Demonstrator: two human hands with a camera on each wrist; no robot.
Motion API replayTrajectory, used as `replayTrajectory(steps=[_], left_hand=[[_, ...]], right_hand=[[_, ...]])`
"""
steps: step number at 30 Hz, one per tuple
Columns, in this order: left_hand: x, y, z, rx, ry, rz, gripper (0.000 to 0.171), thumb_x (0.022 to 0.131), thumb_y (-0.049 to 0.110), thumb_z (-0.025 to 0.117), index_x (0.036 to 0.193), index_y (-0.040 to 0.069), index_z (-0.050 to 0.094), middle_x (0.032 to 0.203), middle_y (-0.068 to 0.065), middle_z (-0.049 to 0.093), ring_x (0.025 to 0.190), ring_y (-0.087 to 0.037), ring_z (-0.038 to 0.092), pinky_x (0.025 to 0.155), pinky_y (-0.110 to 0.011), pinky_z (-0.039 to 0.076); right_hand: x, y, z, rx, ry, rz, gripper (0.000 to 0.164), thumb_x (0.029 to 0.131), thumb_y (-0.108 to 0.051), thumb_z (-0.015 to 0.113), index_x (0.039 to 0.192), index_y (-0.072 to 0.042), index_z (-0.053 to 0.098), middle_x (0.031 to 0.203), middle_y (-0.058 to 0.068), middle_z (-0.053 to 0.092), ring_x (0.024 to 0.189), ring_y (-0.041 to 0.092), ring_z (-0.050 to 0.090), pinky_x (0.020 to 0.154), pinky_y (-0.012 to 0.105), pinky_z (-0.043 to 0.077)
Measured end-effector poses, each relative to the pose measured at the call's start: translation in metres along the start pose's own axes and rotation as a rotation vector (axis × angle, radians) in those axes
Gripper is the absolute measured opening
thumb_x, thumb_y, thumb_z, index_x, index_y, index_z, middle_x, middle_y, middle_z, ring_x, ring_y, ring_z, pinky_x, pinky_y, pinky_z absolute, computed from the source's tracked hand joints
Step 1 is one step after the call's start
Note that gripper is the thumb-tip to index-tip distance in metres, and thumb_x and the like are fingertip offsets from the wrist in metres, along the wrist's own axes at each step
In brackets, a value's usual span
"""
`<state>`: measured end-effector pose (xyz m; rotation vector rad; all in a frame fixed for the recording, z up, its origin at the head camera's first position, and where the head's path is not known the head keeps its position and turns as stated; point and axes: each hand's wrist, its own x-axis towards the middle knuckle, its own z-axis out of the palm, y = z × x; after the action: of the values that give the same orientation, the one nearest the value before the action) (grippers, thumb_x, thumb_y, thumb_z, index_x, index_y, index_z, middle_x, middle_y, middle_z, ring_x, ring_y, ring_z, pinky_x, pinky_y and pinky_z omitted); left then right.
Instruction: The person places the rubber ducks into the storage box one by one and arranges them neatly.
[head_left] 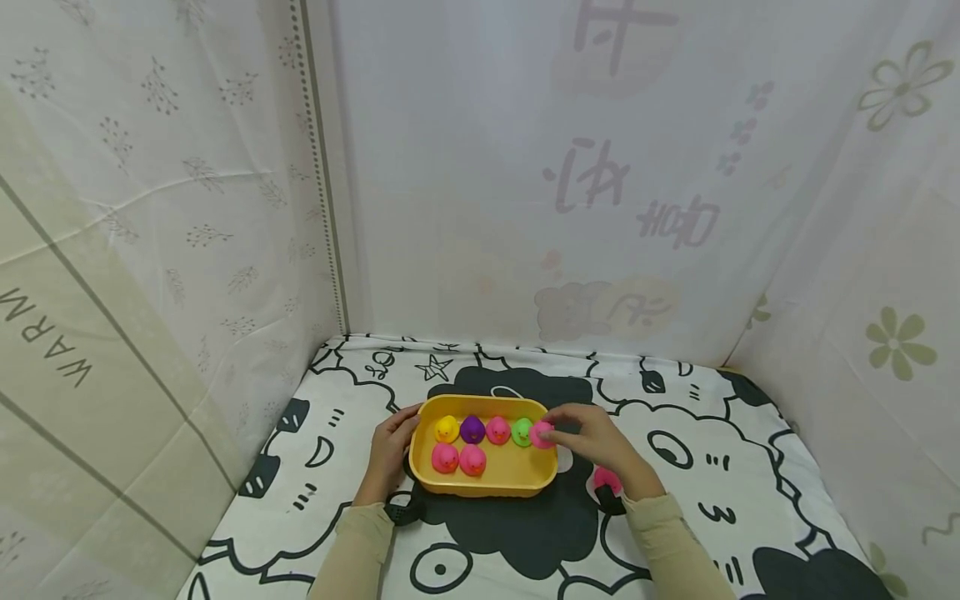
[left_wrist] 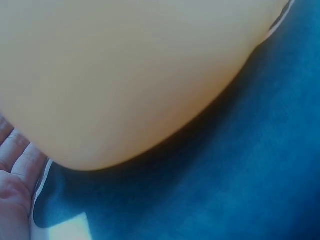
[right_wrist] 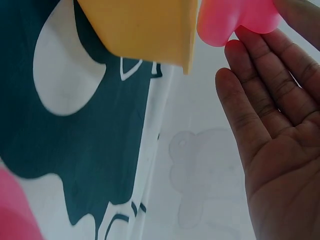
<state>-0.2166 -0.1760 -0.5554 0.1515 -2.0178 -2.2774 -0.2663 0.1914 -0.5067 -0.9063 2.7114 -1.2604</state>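
A yellow plastic tray (head_left: 517, 473) holds several small toy ducks: a yellow duck (head_left: 446, 429), a purple duck (head_left: 472, 429), a green duck (head_left: 522, 432) and pink ones such as this pink duck (head_left: 445, 457). My right hand (head_left: 592, 435) pinches another pink duck (head_left: 541, 434) between thumb and fingers at the tray's right end. In the right wrist view that pink duck (right_wrist: 240, 19) appears beside the tray's rim. Along the tray's left end rests my left hand (head_left: 391, 451), its fingers (left_wrist: 26, 164) fairly straight against the outer wall in the left wrist view.
One more pink toy (head_left: 606, 478) lies on the cloth right of the tray, partly hidden by the right wrist. A black-and-white cartoon cloth (head_left: 472, 533) covers the surface. Pale printed curtains (head_left: 465, 208) enclose the back and both sides.
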Motion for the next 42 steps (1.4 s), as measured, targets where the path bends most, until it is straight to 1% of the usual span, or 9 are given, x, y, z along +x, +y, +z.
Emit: replayTrajectory(steps=[6, 13, 16, 20, 23, 26, 31, 37, 42], left_hand=[[0.000, 0.000, 0.000, -0.016, 0.002, -0.006, 0.036, 0.103, 0.015, 0.056, 0.135, 0.000, 0.061, 0.140, -0.017, 0.058, 0.125, -0.032, 0.058, 0.100, -0.030, 0.051], [0.001, -0.001, 0.001, -0.050, -0.009, 0.001, 0.036, 0.102, 0.014, 0.057, 0.135, -0.001, 0.061, 0.140, -0.019, 0.057, 0.125, -0.034, 0.057, 0.101, -0.033, 0.051], [0.001, -0.002, 0.000, -0.061, -0.018, 0.001, 0.037, 0.102, 0.015, 0.057, 0.135, -0.001, 0.061, 0.141, -0.018, 0.056, 0.126, -0.035, 0.057, 0.101, -0.033, 0.051], [0.002, -0.002, 0.000, -0.051, -0.015, -0.002, 0.037, 0.102, 0.015, 0.057, 0.135, 0.000, 0.061, 0.141, -0.018, 0.056, 0.126, -0.034, 0.057, 0.100, -0.031, 0.051], [0.001, -0.002, 0.000, -0.052, -0.012, -0.005, 0.037, 0.102, 0.015, 0.057, 0.136, -0.001, 0.061, 0.141, -0.018, 0.056, 0.126, -0.034, 0.057, 0.100, -0.032, 0.051], [0.001, -0.002, 0.000, -0.059, -0.009, -0.011, 0.037, 0.102, 0.014, 0.057, 0.136, -0.001, 0.060, 0.141, -0.019, 0.056, 0.126, -0.034, 0.057, 0.101, -0.032, 0.051], [0.000, -0.001, 0.001, -0.052, -0.010, -0.009, 0.037, 0.103, 0.015, 0.057, 0.136, -0.001, 0.060, 0.141, -0.018, 0.056, 0.126, -0.034, 0.057, 0.101, -0.033, 0.051], [0.001, -0.001, 0.000, -0.055, -0.018, -0.011, 0.037, 0.103, 0.015, 0.056, 0.136, -0.001, 0.060, 0.142, -0.018, 0.056, 0.126, -0.035, 0.057, 0.100, -0.032, 0.051], [0.000, -0.001, 0.000, -0.060, -0.013, -0.010, 0.037, 0.103, 0.014, 0.056, 0.136, -0.001, 0.061, 0.141, -0.018, 0.056, 0.125, -0.034, 0.057, 0.100, -0.032, 0.051]], right_hand=[[0.012, -0.007, 0.010, -0.034, -0.090, -0.047, 0.028, 0.089, -0.040, 0.076, 0.111, -0.023, 0.075, 0.107, -0.011, 0.071, 0.103, 0.020, 0.066, 0.093, 0.051, 0.056], [0.020, -0.008, 0.024, -0.014, -0.178, -0.076, 0.026, 0.089, -0.041, 0.076, 0.108, -0.022, 0.074, 0.101, -0.012, 0.071, 0.099, 0.030, 0.067, 0.090, 0.051, 0.057], [0.023, -0.008, 0.030, -0.014, -0.216, -0.083, 0.026, 0.088, -0.041, 0.076, 0.106, -0.022, 0.074, 0.099, -0.013, 0.071, 0.097, 0.029, 0.067, 0.089, 0.049, 0.058], [0.026, -0.008, 0.036, -0.047, -0.270, -0.068, 0.028, 0.088, -0.043, 0.076, 0.107, -0.023, 0.075, 0.098, -0.016, 0.070, 0.093, 0.018, 0.066, 0.085, 0.040, 0.060], [0.030, -0.008, 0.040, -0.088, -0.304, -0.082, 0.030, 0.089, -0.044, 0.075, 0.109, -0.022, 0.076, 0.099, -0.017, 0.070, 0.090, 0.009, 0.063, 0.084, 0.032, 0.059], [0.033, -0.010, 0.043, -0.111, -0.335, -0.113, 0.028, 0.089, -0.041, 0.075, 0.109, -0.022, 0.076, 0.099, -0.017, 0.069, 0.087, 0.005, 0.062, 0.082, 0.028, 0.059], [0.035, -0.014, 0.045, -0.124, -0.375, -0.144, 0.023, 0.090, -0.036, 0.076, 0.107, -0.021, 0.076, 0.098, -0.016, 0.069, 0.087, 0.006, 0.062, 0.083, 0.025, 0.058], [0.037, -0.016, 0.049, -0.148, -0.409, -0.144, 0.023, 0.090, -0.036, 0.075, 0.109, -0.022, 0.075, 0.101, -0.016, 0.070, 0.092, 0.004, 0.062, 0.089, 0.025, 0.056], [0.038, -0.016, 0.054, -0.176, -0.415, -0.178, 0.022, 0.090, -0.034, 0.076, 0.108, -0.022, 0.076, 0.102, -0.016, 0.070, 0.091, 0.006, 0.063, 0.087, 0.022, 0.055]])
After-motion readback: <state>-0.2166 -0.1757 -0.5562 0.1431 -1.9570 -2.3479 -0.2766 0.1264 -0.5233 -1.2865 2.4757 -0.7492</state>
